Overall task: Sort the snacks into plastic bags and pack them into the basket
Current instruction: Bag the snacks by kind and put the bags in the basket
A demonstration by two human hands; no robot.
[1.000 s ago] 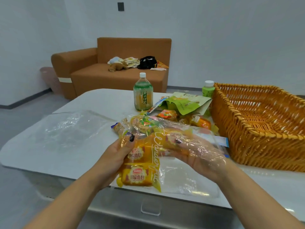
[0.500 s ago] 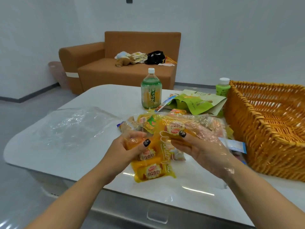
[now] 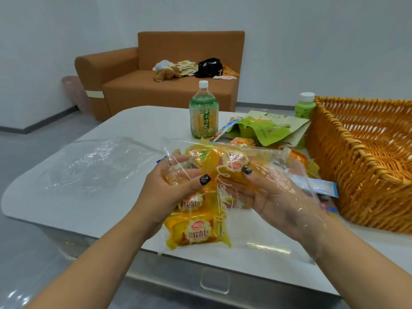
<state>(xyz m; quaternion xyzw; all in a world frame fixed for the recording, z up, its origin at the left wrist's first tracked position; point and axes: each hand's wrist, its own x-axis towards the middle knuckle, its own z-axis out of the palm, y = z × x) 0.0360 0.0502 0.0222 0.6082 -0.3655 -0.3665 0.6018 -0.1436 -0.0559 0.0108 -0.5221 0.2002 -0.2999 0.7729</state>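
Observation:
Both hands hold a clear plastic bag (image 3: 263, 157) above the near edge of the white table (image 3: 138, 121). My left hand (image 3: 169, 190) grips the bag's left side together with yellow bread packets (image 3: 196, 230) that hang down inside it. My right hand (image 3: 274, 197) is under the bag's film and pinches another yellow packet (image 3: 234, 166) between thumb and fingers. The woven orange basket (image 3: 347, 175) stands at the right, its visible inside bare. More snack packets (image 3: 243, 142) lie on the table behind the bag.
A second clear bag (image 3: 95, 163) lies flat on the table's left. A green tea bottle (image 3: 203, 112) stands at the back, with a green pouch (image 3: 267, 128) and a small green bottle (image 3: 305, 105) beside the basket. A brown sofa (image 3: 169, 70) sits beyond.
The bag's mouth has been lifted and spread wider. My hands have drawn closer together, and the yellow packets hang lower in the bag. The view has shifted.

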